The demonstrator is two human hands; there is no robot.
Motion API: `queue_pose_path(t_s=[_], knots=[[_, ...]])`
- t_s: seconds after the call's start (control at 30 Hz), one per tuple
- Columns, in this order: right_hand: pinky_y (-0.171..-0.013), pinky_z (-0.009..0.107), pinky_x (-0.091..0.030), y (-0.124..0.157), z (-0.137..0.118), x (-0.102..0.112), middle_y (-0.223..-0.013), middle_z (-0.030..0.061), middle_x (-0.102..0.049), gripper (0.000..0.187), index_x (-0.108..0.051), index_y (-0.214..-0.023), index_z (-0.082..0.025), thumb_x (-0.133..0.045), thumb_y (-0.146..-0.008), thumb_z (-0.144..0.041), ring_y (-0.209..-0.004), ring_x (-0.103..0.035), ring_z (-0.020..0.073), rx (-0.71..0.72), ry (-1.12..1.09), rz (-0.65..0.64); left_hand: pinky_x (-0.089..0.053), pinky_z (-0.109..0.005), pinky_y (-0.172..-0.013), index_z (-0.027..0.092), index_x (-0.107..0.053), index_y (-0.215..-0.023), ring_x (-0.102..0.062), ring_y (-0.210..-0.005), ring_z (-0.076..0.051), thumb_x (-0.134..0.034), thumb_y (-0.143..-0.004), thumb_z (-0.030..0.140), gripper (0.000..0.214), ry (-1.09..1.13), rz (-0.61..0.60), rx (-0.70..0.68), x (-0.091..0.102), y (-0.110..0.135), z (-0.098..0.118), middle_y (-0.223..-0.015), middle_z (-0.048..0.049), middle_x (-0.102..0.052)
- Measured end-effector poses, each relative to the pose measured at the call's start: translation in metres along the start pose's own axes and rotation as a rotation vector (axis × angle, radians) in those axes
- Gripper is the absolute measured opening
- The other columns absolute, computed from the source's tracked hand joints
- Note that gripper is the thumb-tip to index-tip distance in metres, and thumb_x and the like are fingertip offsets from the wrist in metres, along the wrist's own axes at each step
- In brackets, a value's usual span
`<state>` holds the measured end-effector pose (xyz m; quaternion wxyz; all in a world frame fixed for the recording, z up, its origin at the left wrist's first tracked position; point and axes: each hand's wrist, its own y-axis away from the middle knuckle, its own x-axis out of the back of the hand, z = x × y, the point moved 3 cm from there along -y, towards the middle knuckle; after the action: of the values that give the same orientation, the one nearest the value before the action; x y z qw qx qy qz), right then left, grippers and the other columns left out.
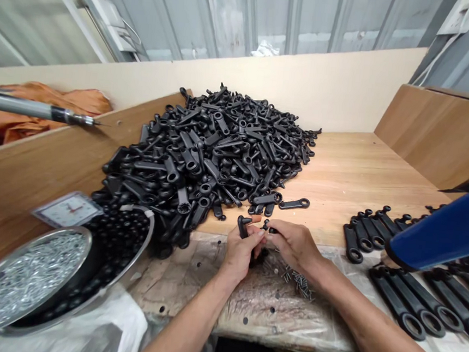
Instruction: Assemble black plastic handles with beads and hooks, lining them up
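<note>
Gripping black crank (242, 229), left hand (239, 253); right hand (297, 246) pinching small black piece (272, 230); crank pile (220, 147) beyond.

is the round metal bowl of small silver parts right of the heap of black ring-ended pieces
No, the bowl sits to the left of the heap.

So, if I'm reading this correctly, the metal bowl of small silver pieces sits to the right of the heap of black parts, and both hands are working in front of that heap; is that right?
Not quite: the head view shows the metal bowl to the left of the heap of black parts. The left hand and right hand are indeed in front of it.
</note>
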<state>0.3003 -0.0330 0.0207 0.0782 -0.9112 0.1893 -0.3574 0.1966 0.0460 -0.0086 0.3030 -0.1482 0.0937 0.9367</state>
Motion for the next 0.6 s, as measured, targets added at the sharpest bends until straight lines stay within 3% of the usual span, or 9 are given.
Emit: queue_pose_path(t_s=[0.13, 0.23, 0.4, 0.6], knots=[[-0.055, 0.022, -0.04, -0.003, 0.007, 0.007, -0.067, -0.0015, -0.059, 0.022, -0.064, -0.094, -0.018, -0.056, -0.077, -0.03, -0.058, -0.052, 0.0109, -0.192, -0.534, 0.045, -0.025, -0.017, -0.034, 0.014, -0.052, -0.094, -0.035, -0.034, -0.004, -0.07, -0.06, 0.033, 0.043, -0.011, -0.009, -0.002, -0.002, 0.002, 0.002, -0.048, 0.0079, -0.049], [-0.042, 0.019, -0.035, -0.003, 0.008, 0.009, -0.056, -0.0034, -0.053, 0.024, -0.066, -0.09, -0.017, -0.06, -0.075, -0.034, -0.047, -0.045, 0.0076, -0.308, -0.781, 0.05, -0.024, -0.017, -0.034, 0.014, -0.053, -0.094, -0.034, -0.035, -0.004, -0.07, -0.061, 0.035, 0.042, -0.017, -0.029, -0.013, -0.004, 0.004, 0.004, -0.046, 0.008, -0.047], [-0.04, 0.017, -0.034, -0.003, 0.006, 0.007, -0.052, -0.0033, -0.054, 0.022, -0.069, -0.086, -0.016, -0.068, -0.068, -0.029, -0.044, -0.046, 0.0061, -0.335, -0.96, 0.047, -0.023, -0.017, -0.034, 0.014, -0.053, -0.097, -0.035, -0.036, -0.005, -0.067, -0.065, 0.033, 0.04, -0.027, -0.088, -0.023, -0.006, 0.006, -0.001, -0.048, 0.0077, -0.047], [-0.047, 0.02, -0.042, -0.002, 0.003, 0.001, -0.088, 0.0072, -0.067, 0.024, -0.071, -0.089, -0.017, -0.069, -0.066, -0.024, -0.052, -0.053, 0.0063, -0.333, -1.042, -0.087, -0.031, -0.017, -0.041, 0.015, -0.055, -0.094, -0.045, -0.045, -0.005, -0.06, -0.067, 0.017, 0.027, -0.16, -0.191, -0.065, -0.005, 0.006, -0.007, -0.061, 0.0038, -0.057]])
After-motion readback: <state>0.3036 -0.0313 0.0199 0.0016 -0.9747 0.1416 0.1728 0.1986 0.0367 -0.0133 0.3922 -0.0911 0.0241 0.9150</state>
